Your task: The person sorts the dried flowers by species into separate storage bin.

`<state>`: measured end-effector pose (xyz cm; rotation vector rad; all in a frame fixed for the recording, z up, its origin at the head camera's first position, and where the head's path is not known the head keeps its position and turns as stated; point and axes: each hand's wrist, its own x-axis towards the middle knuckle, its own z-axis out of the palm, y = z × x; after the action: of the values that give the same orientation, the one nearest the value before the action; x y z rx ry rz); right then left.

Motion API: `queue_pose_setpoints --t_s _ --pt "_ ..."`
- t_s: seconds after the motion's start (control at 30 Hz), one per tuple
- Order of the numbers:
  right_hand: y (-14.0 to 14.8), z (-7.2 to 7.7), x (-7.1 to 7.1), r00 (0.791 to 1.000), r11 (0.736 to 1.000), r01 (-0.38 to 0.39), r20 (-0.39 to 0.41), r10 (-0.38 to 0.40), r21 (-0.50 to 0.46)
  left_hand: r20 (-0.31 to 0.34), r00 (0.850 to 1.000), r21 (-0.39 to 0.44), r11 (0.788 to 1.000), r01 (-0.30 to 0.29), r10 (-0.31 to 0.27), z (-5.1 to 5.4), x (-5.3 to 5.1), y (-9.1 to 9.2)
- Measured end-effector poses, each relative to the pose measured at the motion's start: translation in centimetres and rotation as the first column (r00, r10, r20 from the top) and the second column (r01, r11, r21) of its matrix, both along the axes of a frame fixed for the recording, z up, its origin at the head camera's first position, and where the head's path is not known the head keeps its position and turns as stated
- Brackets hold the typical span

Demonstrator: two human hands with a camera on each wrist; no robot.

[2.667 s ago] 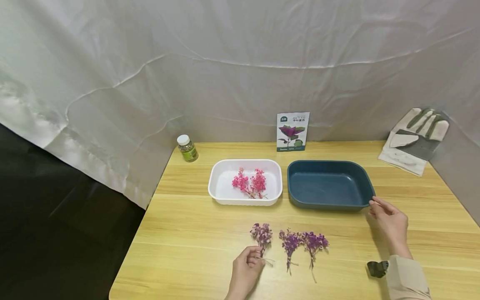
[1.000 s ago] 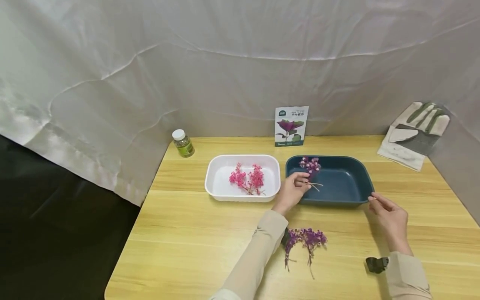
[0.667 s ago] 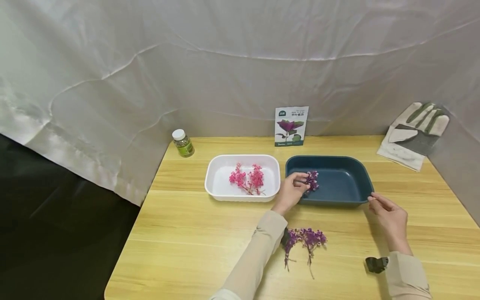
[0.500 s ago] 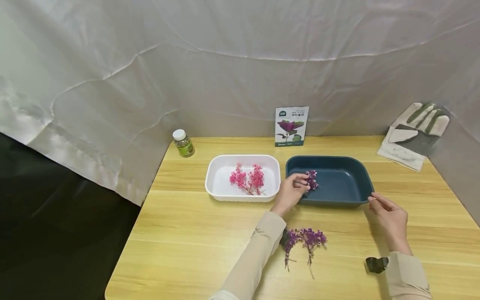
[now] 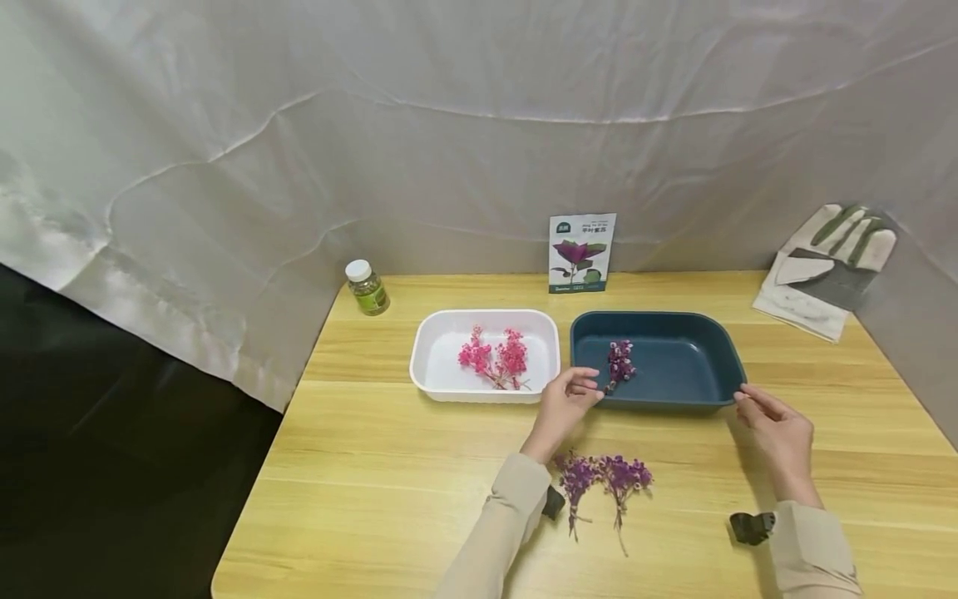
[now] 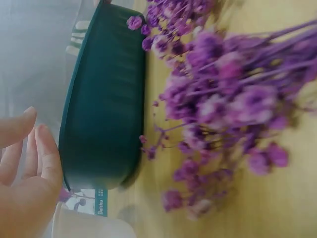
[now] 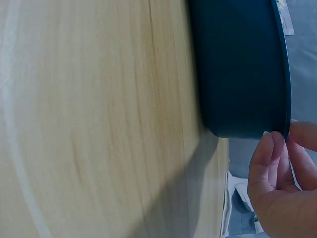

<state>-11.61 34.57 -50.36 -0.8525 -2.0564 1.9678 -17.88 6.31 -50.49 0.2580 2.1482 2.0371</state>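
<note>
One purple dried-flower bunch [image 5: 620,363] lies inside the dark blue tray [image 5: 674,405], near its left end. Just outside that end is my left hand [image 5: 565,408], holding nothing, its fingers relaxed and near the tray's rim. My right hand [image 5: 778,433] pinches the tray's front right corner between thumb and fingers; the right wrist view shows this grip [image 7: 285,173] at the rim. Two more purple bunches, a left one [image 5: 576,482] and a right one [image 5: 624,482], lie on the table in front. They loom large beneath the left wrist camera.
A white tray [image 5: 427,384] with pink dried flowers [image 5: 494,356] stands left of the blue one. Behind are a lidded jar [image 5: 367,288], a seed packet [image 5: 581,253] against the cloth, and work gloves [image 5: 827,270] at the back right.
My left hand carried a purple bunch from the table into the blue tray, let it go, and drew back toward the front left. The right hand stays on the tray's corner.
</note>
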Motion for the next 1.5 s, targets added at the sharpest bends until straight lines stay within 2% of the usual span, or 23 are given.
queue_pose_setpoints --t_s 0.2,0.4,0.6,0.93,1.23,1.4,1.5 --pt "0.0 0.0 0.0 1.0 1.0 0.012 -0.011 -0.012 -0.002 0.005 1.0 0.01 1.0 0.006 -0.006 0.1 1.4 -0.8" --pt "0.0 -0.2 -0.1 1.0 1.0 0.002 -0.012 -0.002 0.003 0.023 1.0 0.004 1.0 0.005 -0.005 0.1 3.3 -2.0" --pt "0.1 0.0 -0.1 1.0 1.0 0.002 -0.017 -0.002 0.017 0.049 0.999 -0.004 1.0 -0.013 0.013 -0.6 4.9 -3.1" --pt "-0.1 0.1 -0.2 1.0 0.999 0.014 0.008 -0.015 0.029 0.139 0.99 -0.03 0.999 -0.013 0.017 -2.1 8.0 -5.1" --pt "-0.2 0.0 -0.2 1.0 1.0 0.018 -0.007 -0.018 0.019 0.171 0.985 -0.131 0.991 0.028 -0.005 -3.1 10.9 -5.9" --pt "-0.2 0.0 -0.2 1.0 1.0 0.017 -0.008 -0.017 0.021 0.168 0.986 -0.211 0.977 0.033 0.003 -3.2 12.0 -5.6" --pt "-0.2 0.0 -0.1 1.0 1.0 0.02 -0.011 -0.02 0.02 0.136 0.991 -0.277 0.961 0.023 0.016 -3.2 12.3 -5.1"
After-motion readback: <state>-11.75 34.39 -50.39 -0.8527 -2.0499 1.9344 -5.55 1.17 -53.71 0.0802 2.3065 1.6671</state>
